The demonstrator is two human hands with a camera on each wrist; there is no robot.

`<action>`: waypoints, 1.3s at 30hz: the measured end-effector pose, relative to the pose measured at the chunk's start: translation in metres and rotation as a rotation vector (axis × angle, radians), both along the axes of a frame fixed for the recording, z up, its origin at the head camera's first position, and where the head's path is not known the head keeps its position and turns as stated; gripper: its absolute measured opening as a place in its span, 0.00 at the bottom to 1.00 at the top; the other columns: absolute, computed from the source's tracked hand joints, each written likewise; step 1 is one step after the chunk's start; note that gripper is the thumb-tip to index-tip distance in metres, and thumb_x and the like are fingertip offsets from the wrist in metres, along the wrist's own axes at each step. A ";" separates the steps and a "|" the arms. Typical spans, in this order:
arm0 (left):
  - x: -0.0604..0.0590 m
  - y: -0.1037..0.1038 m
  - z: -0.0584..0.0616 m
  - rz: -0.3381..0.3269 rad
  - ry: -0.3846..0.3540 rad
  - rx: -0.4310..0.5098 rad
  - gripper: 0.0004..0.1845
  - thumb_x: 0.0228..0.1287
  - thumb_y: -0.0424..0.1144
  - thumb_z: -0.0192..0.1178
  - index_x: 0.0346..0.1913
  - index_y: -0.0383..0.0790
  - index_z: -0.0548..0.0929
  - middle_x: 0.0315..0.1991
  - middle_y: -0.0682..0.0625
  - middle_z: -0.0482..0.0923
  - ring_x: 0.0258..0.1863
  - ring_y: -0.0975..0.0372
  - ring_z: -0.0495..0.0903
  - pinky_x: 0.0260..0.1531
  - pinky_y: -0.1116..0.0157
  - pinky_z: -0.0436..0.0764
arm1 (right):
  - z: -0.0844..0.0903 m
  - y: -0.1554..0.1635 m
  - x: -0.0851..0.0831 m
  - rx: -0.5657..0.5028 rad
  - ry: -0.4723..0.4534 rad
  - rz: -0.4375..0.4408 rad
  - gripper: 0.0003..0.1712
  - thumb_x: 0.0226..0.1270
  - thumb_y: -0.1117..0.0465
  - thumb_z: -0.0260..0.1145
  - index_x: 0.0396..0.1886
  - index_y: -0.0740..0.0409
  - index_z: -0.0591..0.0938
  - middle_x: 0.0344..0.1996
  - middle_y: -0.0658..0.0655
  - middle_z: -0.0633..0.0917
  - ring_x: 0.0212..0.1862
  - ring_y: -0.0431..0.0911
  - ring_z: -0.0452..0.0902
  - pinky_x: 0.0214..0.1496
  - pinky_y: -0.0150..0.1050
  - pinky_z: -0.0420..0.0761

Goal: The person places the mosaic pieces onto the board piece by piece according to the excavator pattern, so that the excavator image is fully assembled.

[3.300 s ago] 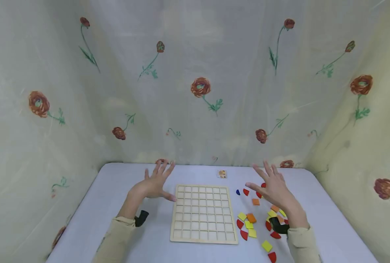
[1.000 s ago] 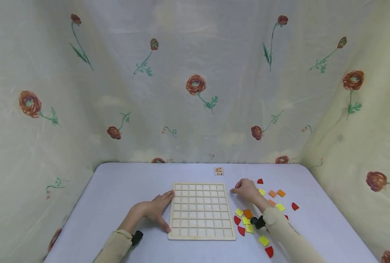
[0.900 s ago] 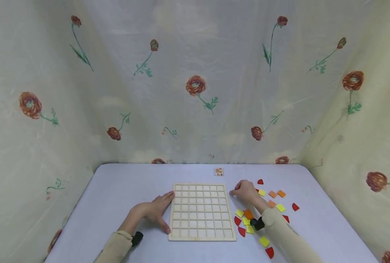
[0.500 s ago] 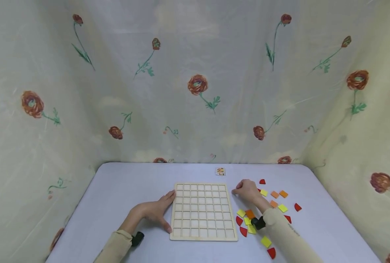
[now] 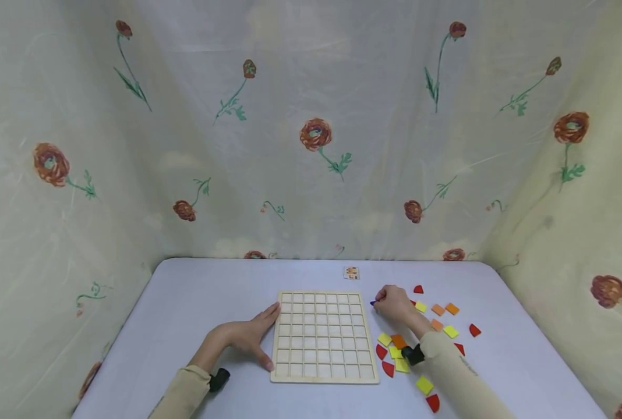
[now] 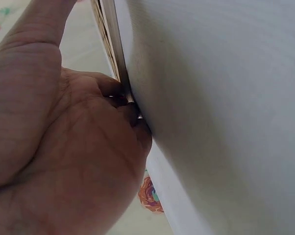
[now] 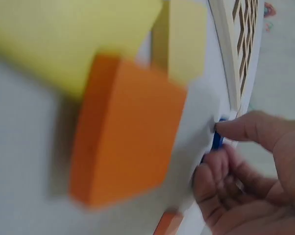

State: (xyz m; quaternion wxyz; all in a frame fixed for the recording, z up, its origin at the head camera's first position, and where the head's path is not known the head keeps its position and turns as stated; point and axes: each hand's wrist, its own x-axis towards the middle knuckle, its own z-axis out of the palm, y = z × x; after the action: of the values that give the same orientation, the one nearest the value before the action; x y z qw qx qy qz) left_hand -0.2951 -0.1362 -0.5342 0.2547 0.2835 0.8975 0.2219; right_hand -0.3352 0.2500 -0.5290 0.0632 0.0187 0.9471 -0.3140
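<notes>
A pale wooden grid board lies flat on the white table. Along its left side rests my left hand, thumb spread toward the near corner and fingers reaching up the edge; in the left wrist view these fingers meet the board's side. Just right of the board, my right hand pinches a small blue half-round tile between thumb and curled fingers, close over the table. Only a tip of that tile shows in the head view; fingers cover the rest.
Orange tiles, yellow tiles and red quarter-round tiles lie scattered right of the board, several under or near my right forearm. A small printed card lies behind the board. Flowered curtain surrounds the table.
Both raised, spread hands have come down: the left onto the board's left edge, the right onto the blue tile. Most recently the right thumb has drawn in and the tile's tip shows.
</notes>
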 end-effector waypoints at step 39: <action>0.004 -0.003 0.005 -0.017 -0.003 0.032 0.71 0.41 0.60 0.75 0.77 0.37 0.37 0.79 0.43 0.30 0.78 0.51 0.36 0.75 0.48 0.50 | 0.002 0.022 -0.004 0.005 0.000 0.263 0.13 0.60 0.65 0.70 0.46 0.55 0.83 0.34 0.51 0.80 0.38 0.45 0.72 0.43 0.36 0.76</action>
State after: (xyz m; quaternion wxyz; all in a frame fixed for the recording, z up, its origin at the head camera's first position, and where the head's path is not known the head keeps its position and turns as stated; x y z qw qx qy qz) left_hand -0.2915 -0.1391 -0.5291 0.2534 0.2948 0.8910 0.2344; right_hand -0.3391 0.2722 -0.5272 0.1037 -0.1052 0.9423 -0.3005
